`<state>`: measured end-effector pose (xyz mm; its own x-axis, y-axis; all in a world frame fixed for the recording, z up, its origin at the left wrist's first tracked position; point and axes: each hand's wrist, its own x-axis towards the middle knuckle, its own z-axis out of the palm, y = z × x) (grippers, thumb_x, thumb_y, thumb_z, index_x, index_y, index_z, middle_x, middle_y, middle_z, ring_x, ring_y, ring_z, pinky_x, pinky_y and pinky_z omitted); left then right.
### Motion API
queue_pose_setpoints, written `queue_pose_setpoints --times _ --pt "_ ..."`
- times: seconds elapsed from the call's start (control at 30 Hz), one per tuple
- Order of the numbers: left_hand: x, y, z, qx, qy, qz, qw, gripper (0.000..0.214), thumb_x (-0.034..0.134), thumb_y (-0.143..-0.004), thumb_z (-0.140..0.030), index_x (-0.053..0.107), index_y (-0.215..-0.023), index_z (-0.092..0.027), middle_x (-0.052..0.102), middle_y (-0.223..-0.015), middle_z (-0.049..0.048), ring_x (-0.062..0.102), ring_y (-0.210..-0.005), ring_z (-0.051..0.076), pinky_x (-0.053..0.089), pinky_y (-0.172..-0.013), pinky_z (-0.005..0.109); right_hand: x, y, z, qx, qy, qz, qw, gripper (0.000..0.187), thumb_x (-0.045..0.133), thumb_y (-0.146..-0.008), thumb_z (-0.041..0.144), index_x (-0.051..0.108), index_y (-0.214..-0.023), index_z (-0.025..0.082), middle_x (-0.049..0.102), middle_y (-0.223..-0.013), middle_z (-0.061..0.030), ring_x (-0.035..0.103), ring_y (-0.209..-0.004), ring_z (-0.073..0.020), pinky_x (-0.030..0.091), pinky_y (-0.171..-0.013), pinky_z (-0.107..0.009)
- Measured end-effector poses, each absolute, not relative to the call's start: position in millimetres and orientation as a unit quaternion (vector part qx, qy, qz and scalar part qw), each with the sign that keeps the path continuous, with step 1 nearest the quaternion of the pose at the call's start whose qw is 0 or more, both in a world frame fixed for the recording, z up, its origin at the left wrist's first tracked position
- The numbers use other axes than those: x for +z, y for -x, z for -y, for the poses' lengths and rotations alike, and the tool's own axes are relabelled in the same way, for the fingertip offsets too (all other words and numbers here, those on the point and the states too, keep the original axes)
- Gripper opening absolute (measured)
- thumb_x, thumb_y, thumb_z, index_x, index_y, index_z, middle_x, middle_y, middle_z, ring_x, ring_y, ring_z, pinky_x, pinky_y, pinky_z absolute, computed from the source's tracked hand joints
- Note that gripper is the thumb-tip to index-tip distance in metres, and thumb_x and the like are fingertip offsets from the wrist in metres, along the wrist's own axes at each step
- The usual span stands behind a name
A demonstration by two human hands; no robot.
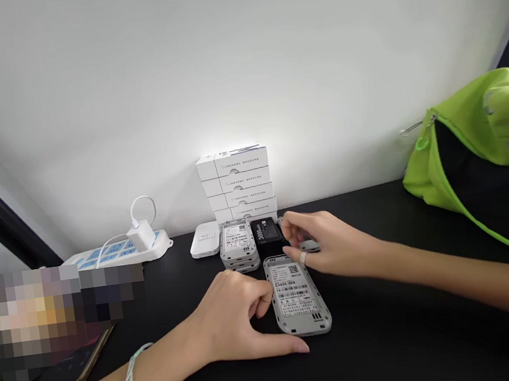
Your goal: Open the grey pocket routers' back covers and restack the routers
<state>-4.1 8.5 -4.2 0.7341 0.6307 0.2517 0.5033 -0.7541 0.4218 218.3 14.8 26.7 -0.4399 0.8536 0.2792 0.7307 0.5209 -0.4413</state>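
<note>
The left hand [231, 315] cups the near left side of a grey pocket device [296, 294], which lies flat on the bench with its barcode labels facing up. Its fingers [262, 299] curl against the device's left edge, and the thumb runs along the near edge, so the hand seems to be holding the device in place. The right hand [331, 243] reaches in from the right, with its fingers [290, 226] curved down beside a black battery [266, 237] marked 3000. A small grey piece [309, 246] shows under that hand, but I cannot tell whether the fingers are gripping it. A ring [303, 258] sits on 1 finger.

As things lie, 1 grey device is out in front, while a stack of similar grey devices [238, 246] sits just behind it, with the battery tight against the stack's right side. Farther back stands a pile of white boxes [234, 180], 4 layers high, none visibly open.

The black bench [418, 331] runs along a plain white wall [219, 64]. On its far left are a white power strip [117, 253] with a plugged-in charger [142, 235] and a flat white square box [203, 241]. A phone [63, 372] lies at the near left beside a blurred patch, and a lime-green bag [472, 137] sits open at the far right.
</note>
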Motion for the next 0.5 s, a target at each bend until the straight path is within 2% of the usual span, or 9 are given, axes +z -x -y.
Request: queue_pose_setpoints --times 0.07,0.13,0.23,0.37,0.5 --pt "-5 5 -8 0.193 -0.918 -0.303 0.17 0.062 0.077 -0.062 -0.063 0.036 -0.053 -0.017 0.034 -0.043 -0.009 0.03 -0.039 0.005 0.023 -0.044 0.022 32 -222 -32 0.115 0.458 0.852 0.226 0.018 0.057 -0.081 0.033 0.046 -0.093 0.024 0.057 -0.098 -0.0052 0.056 -0.09 -0.022 0.046 -0.077 -0.035" --pt "-5 6 -8 0.192 -0.919 -0.295 0.175 0.062 0.077 -0.062 -0.063 0.036 -0.053 -0.017 0.034 -0.043 -0.0093 0.03 -0.039 0.005 0.024 -0.044 0.022 34 -223 -47 0.126 0.454 0.859 0.197 0.032 0.061 -0.08 0.039 0.048 -0.104 0.023 0.053 -0.109 -0.009 0.055 -0.097 -0.0247 0.046 -0.085 -0.039" --pt "-6 6 -8 0.191 -0.92 -0.295 0.174 0.06 0.076 -0.066 -0.062 0.037 -0.054 -0.017 0.034 -0.044 -0.0092 0.031 -0.039 0.005 0.024 -0.045 0.022 34 -222 -63 0.141 0.449 0.866 0.169 0.042 0.065 -0.076 0.043 0.048 -0.107 0.022 0.051 -0.111 -0.0106 0.054 -0.099 -0.027 0.046 -0.088 -0.043" --pt "-6 6 -8 0.182 -0.92 -0.303 0.17 0.057 0.073 -0.07 -0.06 0.038 -0.054 -0.018 0.034 -0.043 -0.0089 0.032 -0.04 0.006 0.025 -0.045 0.022 34 -219 -69 0.14 0.441 0.87 0.172 0.043 0.069 -0.072 0.044 0.047 -0.101 0.021 0.053 -0.112 -0.0113 0.047 -0.113 -0.0314 0.042 -0.095 -0.045" --pt "-6 6 -9 0.18 -0.922 -0.299 0.168 0.056 0.072 -0.071 -0.06 0.037 -0.054 -0.018 0.035 -0.043 -0.0085 0.033 -0.039 0.006 0.025 -0.045 0.022 33 -219 -67 0.156 0.436 0.867 0.186 0.051 0.072 -0.071 0.044 0.045 -0.108 0.021 0.054 -0.118 -0.012 0.05 -0.112 -0.0311 0.043 -0.094 -0.047"
